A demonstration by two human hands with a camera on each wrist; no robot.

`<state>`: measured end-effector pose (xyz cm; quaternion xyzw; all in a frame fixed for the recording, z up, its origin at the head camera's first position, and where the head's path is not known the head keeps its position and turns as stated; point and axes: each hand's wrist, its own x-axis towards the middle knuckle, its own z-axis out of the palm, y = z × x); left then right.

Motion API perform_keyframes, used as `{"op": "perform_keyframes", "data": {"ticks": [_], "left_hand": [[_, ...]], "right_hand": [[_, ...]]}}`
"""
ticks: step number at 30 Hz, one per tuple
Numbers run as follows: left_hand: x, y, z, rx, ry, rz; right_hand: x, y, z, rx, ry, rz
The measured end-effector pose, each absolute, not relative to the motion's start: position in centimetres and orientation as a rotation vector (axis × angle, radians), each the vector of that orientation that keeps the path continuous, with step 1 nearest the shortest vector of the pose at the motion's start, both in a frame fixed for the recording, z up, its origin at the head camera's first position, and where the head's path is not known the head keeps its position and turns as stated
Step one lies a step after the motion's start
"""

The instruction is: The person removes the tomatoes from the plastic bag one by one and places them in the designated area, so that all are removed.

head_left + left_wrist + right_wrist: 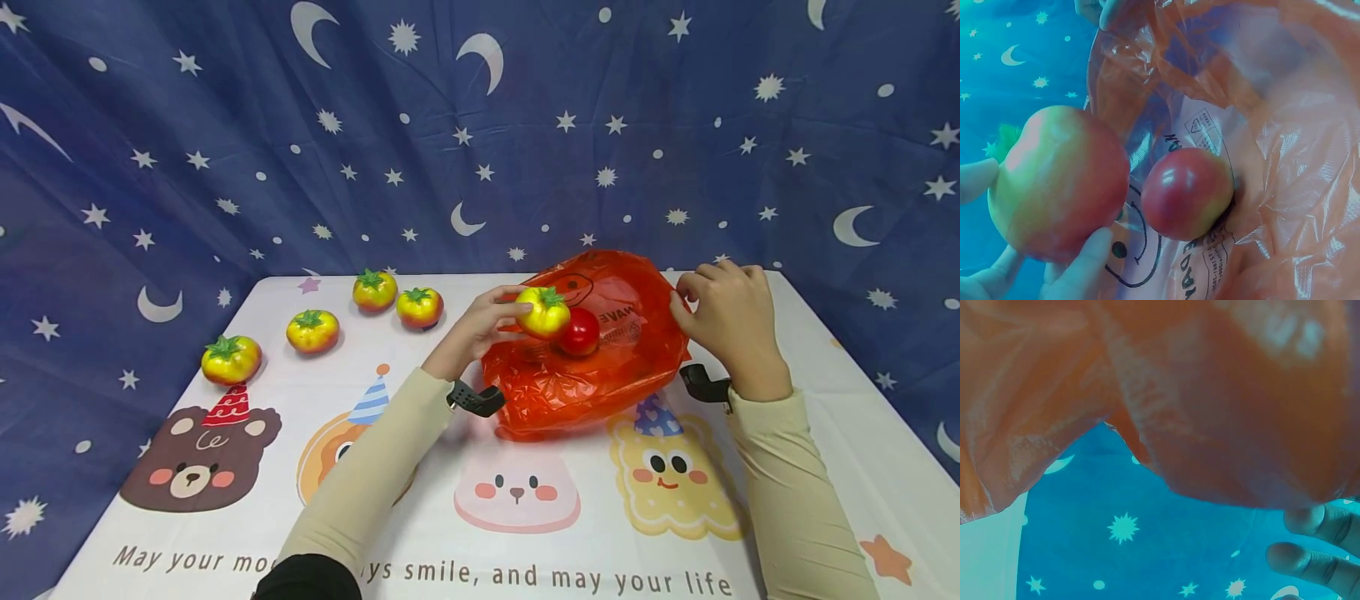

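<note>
My left hand [483, 327] holds a yellow-red tomato [543, 312] with a green leafy top, fingers and thumb around it, over the mouth of a red plastic bag [547, 400]. In the left wrist view, the held tomato [1060, 181] is close to the camera. Inside the bag lies another tomato [1188, 194], its red side showing in the head view. At the bag's right rim, my right hand [731, 312] pinches the plastic. The right wrist view shows the bag [1222, 425] from outside, with fingertips [1304, 519] by its edge.
Several more yellow-red tomatoes [313, 332] sit on the left and back left of the white printed tablecloth [420, 517]. Behind the table hangs a blue curtain [360, 200] with moons and stars. Each wrist wears a black camera strap [476, 400].
</note>
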<state>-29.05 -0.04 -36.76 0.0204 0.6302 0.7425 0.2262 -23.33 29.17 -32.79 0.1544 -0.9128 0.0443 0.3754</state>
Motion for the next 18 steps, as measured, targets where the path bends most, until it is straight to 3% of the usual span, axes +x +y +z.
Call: {"op": "perform_keyframes", "data": {"ticks": [18], "left_hand": [[-27.9, -4.9, -36.5, -0.046, 1.783, 2.099]], "right_hand": [[-23.3, 29.1, -32.7, 0.416, -2.321, 0.123]]}}
